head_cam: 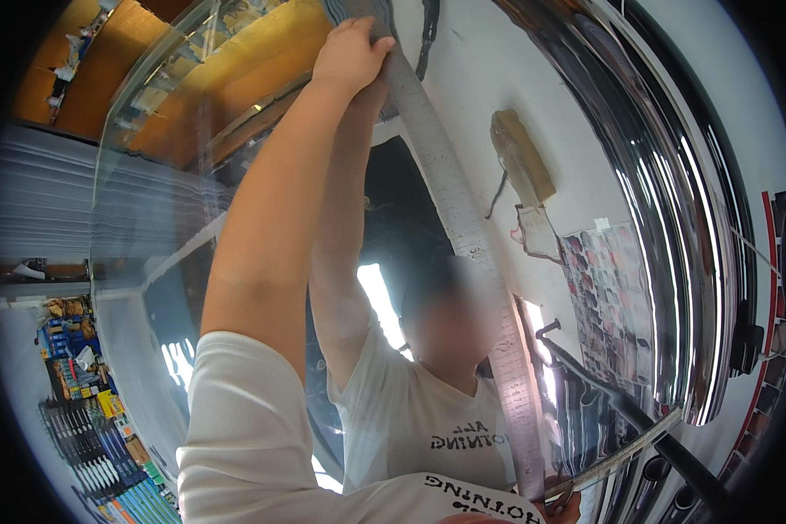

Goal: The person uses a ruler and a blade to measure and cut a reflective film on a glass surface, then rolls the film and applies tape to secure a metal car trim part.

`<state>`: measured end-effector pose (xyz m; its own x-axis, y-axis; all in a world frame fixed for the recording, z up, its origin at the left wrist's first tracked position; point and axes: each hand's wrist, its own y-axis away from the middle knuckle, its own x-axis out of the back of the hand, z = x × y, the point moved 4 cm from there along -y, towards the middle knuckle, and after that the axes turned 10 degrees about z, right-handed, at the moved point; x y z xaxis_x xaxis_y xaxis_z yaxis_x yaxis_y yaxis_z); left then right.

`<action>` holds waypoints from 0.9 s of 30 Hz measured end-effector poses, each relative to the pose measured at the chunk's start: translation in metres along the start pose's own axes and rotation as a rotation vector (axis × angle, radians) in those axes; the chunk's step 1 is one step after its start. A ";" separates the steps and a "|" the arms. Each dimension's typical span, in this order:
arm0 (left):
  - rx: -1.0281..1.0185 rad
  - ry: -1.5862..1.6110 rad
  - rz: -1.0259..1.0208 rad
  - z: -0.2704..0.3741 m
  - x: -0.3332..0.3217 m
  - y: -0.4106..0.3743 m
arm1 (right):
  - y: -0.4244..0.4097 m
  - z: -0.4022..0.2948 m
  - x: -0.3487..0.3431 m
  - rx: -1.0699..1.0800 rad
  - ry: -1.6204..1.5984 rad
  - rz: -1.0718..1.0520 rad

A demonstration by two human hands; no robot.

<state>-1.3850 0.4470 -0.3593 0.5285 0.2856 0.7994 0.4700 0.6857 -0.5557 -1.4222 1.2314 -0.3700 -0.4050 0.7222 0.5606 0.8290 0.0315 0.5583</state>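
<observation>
Before me stands a large reflective glass sheet, which mirrors a person in a white T-shirt and a raised arm. A long steel ruler runs down the sheet from the top to near my chest. My left hand reaches high and presses on the ruler's upper end, thumb over its edge. Low at the right, partly hidden by my shirt, my right hand is by the ruler's lower end. Its fingers hold a small slim tool whose kind I cannot make out.
Tall glossy dark rolls stand at the right. Near them are a black metal bar with a hooked end, a sample chart and a brown wrapped block. Packaged goods hang at the far left.
</observation>
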 end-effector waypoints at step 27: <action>-0.078 -0.023 0.057 -0.023 -0.022 0.002 | 0.015 -0.041 -0.016 0.245 0.383 -0.144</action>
<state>-1.3792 0.4269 -0.3836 0.5400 0.3389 0.7704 0.4937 0.6138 -0.6161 -1.4190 1.1925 -0.3454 -0.5970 0.3938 0.6990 0.8021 0.3080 0.5116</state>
